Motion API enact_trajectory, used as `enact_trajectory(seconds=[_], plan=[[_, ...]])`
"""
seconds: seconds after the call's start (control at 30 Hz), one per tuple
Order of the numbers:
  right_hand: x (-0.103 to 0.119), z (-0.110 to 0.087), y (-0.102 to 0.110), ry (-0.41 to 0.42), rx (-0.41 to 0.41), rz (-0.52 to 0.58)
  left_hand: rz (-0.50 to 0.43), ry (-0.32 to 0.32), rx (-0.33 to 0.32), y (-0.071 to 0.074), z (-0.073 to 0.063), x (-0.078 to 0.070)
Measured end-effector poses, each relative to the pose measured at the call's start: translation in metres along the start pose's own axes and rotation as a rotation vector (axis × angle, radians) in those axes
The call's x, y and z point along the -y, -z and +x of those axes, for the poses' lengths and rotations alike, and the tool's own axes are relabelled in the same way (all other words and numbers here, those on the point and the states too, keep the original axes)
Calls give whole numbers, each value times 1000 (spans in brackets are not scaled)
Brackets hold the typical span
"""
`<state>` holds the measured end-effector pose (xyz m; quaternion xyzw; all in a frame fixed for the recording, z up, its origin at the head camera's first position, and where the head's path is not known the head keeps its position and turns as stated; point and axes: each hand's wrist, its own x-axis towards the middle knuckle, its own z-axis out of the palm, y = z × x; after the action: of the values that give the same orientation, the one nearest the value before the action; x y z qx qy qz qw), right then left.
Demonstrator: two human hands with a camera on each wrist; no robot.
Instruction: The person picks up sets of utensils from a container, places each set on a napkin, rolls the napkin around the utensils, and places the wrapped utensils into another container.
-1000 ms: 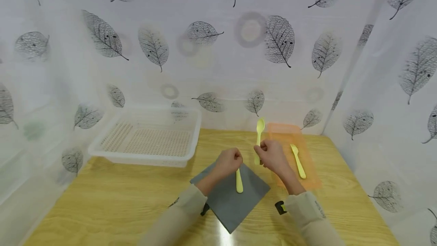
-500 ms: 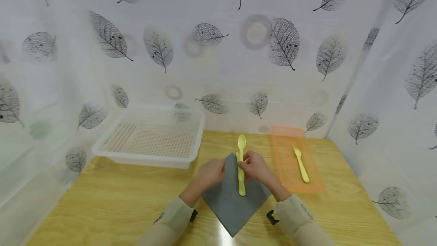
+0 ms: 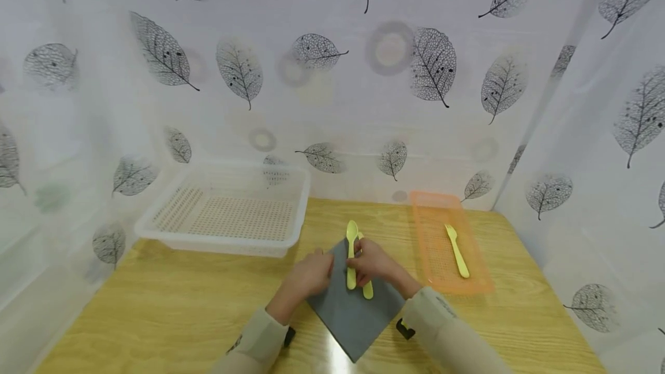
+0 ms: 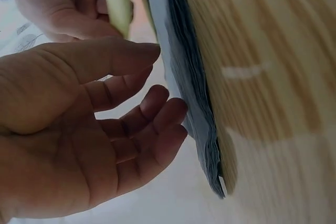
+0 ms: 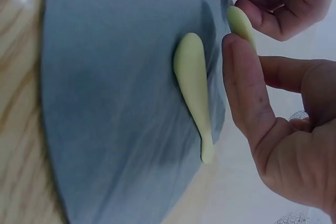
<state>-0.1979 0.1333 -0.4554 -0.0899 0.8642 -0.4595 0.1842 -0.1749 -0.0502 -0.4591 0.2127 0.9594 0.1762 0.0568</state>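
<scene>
A grey cloth napkin (image 3: 345,313), layered at its edge, lies as a diamond on the table. My right hand (image 3: 375,261) pinches a yellow spoon (image 3: 351,229) above the napkin, bowl pointing away from me. To the spoon's right, a second yellow utensil (image 5: 191,72) rests on the napkin; its far end is partly hidden in the head view and its kind is unclear. My left hand (image 3: 310,275) is at the napkin's left edge. In the left wrist view its fingers are loosely bent and apart, fingertips (image 4: 177,109) at the layered edge.
An orange basket (image 3: 431,270) with a yellow fork (image 3: 457,253) in it stands to the right. At the back left is a white perforated basket (image 3: 218,241). A leaf-patterned curtain (image 3: 332,108) closes off the back and sides of the wooden table (image 3: 208,316).
My right hand has carried the spoon left from beside the orange basket to over the napkin. My left hand has moved off the second utensil, left and down to the napkin's edge.
</scene>
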Motion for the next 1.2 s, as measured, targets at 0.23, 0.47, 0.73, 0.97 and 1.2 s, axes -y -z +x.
enact_trajectory(seconds=[0.23,0.47,0.73,0.97,1.2], plan=[[-4,7,-9,-38,29,-14,9,-33,52,4,-4,1],[-8,10,-10,-67,46,-20,83,-45,130,3,-5,0],[-8,12,-11,-63,29,2,90,-46,130,6,-6,-1],[-5,10,-13,-55,26,-1,102,-34,134,7,-5,-2],[-2,10,-15,-41,28,-30,115,-38,135,6,-4,-2]])
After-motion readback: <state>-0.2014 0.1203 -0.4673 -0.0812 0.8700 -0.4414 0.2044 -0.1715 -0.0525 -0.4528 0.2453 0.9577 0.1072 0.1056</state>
